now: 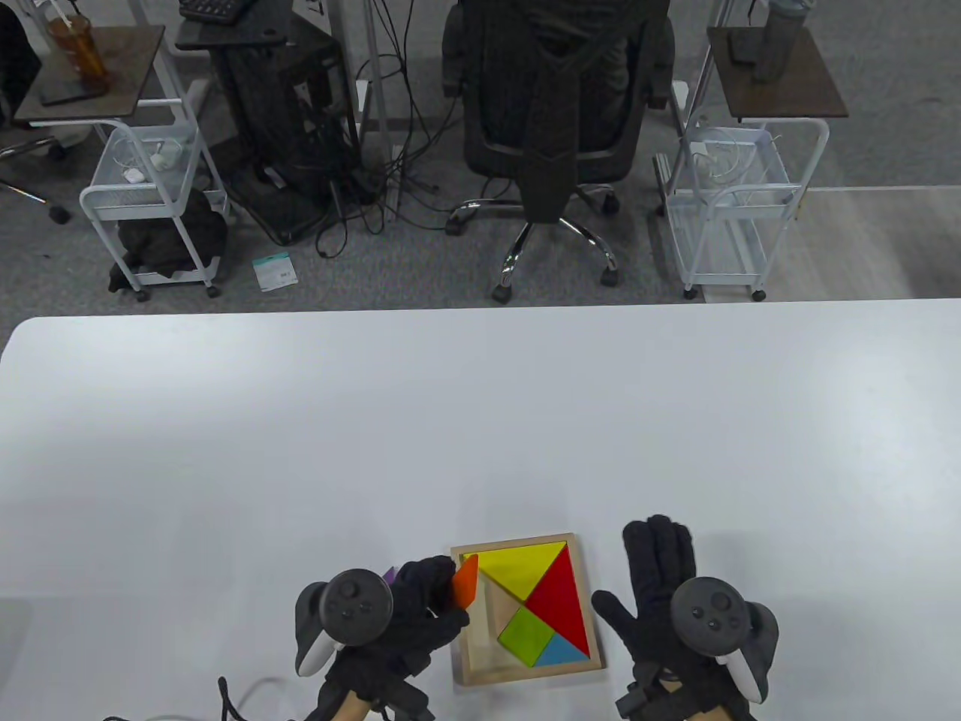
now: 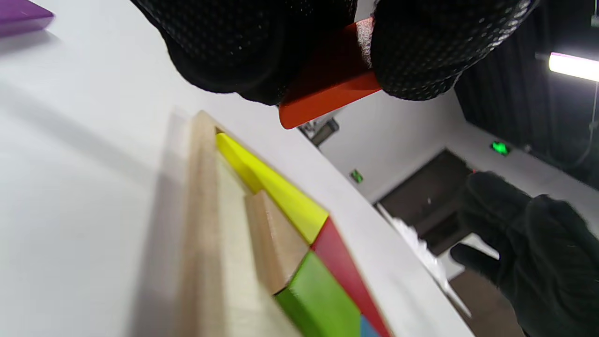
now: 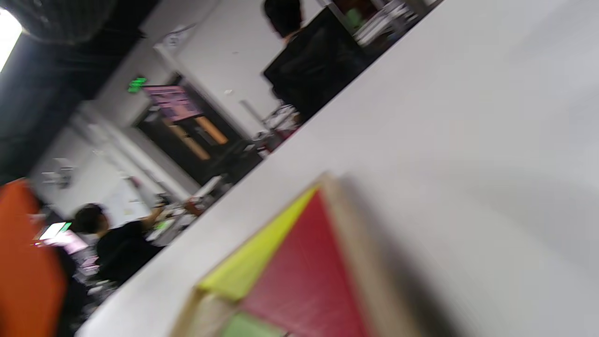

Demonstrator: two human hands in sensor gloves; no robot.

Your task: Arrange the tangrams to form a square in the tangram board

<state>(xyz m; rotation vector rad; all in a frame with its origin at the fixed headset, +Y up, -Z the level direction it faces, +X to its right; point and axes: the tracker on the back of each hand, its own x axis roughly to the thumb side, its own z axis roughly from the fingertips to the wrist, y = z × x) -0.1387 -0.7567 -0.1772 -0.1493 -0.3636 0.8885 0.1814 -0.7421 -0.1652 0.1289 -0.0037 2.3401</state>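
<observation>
The wooden tangram board [image 1: 585, 595] lies near the table's front edge, holding a yellow triangle [image 1: 522, 568], a red triangle [image 1: 561, 604], a green square [image 1: 525, 635], a blue triangle [image 1: 559, 652] and a plain wooden piece [image 1: 498, 608]. My left hand [image 1: 428, 608] pinches an orange piece [image 1: 465, 583] just above the board's left edge; in the left wrist view the orange piece [image 2: 327, 89] sits between my fingertips [image 2: 421, 51]. A purple piece [image 2: 21, 14] lies on the table left of the board, mostly hidden behind my hand. My right hand [image 1: 661, 578] rests flat beside the board's right edge, fingers straight.
The board's left strip [image 2: 234, 262] shows bare wood. The white table [image 1: 375, 420] stretches far beyond the board. An office chair [image 1: 552, 128], carts and cables stand on the floor past the far edge.
</observation>
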